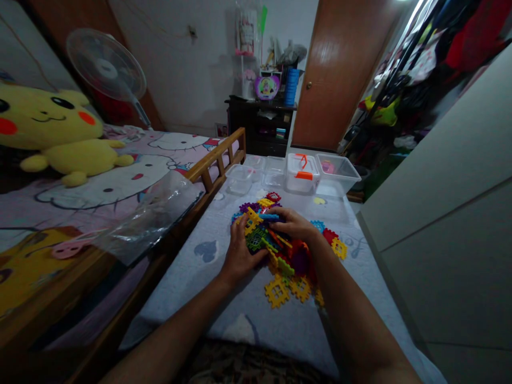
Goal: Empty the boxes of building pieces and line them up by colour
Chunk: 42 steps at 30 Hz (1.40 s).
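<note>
Spreading under the work, a soft, nappy blue-grey cloth (212, 229) is showing a heart print. Beside it, a yellow plush toy (56, 128) is lying on bedding printed with a cartoon cat face. A heap of notched plastic pieces (298, 261) is covering the cloth's middle. Beyond, a clear lidded box (302, 173) is wearing orange clips. The left hand (238, 256) is pinching a yellow window-shaped square (253, 220) and green pieces, fingers narrowly curved; the right hand (294, 224) is curling its fingers over a blue piece (268, 216).
</note>
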Tool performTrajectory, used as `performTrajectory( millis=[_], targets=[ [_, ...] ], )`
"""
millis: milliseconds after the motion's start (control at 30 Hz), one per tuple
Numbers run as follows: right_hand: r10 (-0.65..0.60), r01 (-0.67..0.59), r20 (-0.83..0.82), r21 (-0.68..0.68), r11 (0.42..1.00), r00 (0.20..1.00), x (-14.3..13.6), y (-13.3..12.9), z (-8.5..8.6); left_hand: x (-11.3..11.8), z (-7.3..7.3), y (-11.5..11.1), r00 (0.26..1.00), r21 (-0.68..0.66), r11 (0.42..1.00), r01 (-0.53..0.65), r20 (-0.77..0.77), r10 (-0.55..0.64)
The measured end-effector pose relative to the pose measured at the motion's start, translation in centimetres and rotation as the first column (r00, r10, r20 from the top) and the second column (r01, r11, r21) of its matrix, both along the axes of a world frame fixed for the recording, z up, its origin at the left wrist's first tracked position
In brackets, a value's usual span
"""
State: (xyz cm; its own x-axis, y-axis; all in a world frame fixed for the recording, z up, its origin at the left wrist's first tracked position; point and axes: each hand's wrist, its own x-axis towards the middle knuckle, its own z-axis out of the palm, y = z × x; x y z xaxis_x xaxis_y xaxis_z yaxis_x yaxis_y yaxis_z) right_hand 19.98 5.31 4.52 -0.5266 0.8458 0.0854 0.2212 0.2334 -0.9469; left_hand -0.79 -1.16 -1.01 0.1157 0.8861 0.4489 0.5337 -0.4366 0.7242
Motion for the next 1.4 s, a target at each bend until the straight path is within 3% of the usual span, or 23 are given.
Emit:
performTrajectory(
  millis=[133, 300, 500, 633, 733, 800, 900, 967, 1033, 1200, 1400],
  targets=[
    [-0.026, 0.023, 0.02, 0.159, 0.987, 0.999, -1.4, -0.6, 0.3, -1.4, 0.6, 0.8, 1.0, 0.02, 1.0, -0.001, -0.001, 0.001],
    [-0.088, 0.049, 0.088, 0.378, 0.924, 0.992, -1.5, -2.8, 1.1, -3.9, 1.3, 2.0, 0.998, -0.054, 0.998, -0.014, 0.054, 0.017],
    [-0.192, 0.099, 0.217, 0.38, 0.92, 0.957, 1.1, -6.4, 1.5, -5.8, 1.6, 4.0, 0.994, -0.3, 0.951, 0.072, 0.106, -0.042],
    [-0.339, 0.234, 0.237, 0.379, 0.895, 0.911, 3.9, -8.1, 0.6, -5.6, 1.2, 5.8, 0.998, -0.263, 0.963, 0.067, 0.034, -0.06],
    [-0.433, 0.319, 0.243, 0.396, 0.861, 0.868, 6.6, -9.3, 0.0, -5.1, 1.0, 7.9, 0.999, -0.177, 0.983, -0.044, -0.039, 0.037],
    [-0.517, 0.39, 0.273, 0.405, 0.827, 0.811, 8.6, -9.9, -0.5, -4.7, 1.0, 9.5, 0.991, -0.16, 0.981, -0.107, -0.091, 0.093],
    [-0.656, 0.543, 0.413, 0.368, 0.755, 0.632, 10.8, -10.5, -1.7, -4.1, 1.0, 12.3, 0.977, -0.307, 0.941, -0.14, -0.199, 0.081],
    [-0.676, 0.618, 0.529, 0.319, 0.719, 0.513, 11.4, -10.6, -2.8, -3.6, 0.9, 13.8, 0.97, -0.422, 0.896, -0.137, -0.242, 0.035],
    [-0.649, 0.63, 0.591, 0.282, 0.723, 0.479, 11.1, -10.6, -3.8, -3.1, 0.7, 14.7, 0.97, -0.472, 0.873, -0.119, -0.245, 0.0],
    [-0.634, 0.559, 0.528, 0.32, 0.765, 0.565, 8.4, -10.2, -5.5, -1.6, 0.9, 14.4, 0.981, -0.528, 0.844, 0.096, -0.093, -0.17],
    [-0.547, 0.461, 0.408, 0.295, 0.837, 0.731, 5.4, -9.4, -4.9, 0.7, 2.9, 12.8, 0.908, -0.474, 0.778, 0.412, 0.144, -0.393]
  ],
)
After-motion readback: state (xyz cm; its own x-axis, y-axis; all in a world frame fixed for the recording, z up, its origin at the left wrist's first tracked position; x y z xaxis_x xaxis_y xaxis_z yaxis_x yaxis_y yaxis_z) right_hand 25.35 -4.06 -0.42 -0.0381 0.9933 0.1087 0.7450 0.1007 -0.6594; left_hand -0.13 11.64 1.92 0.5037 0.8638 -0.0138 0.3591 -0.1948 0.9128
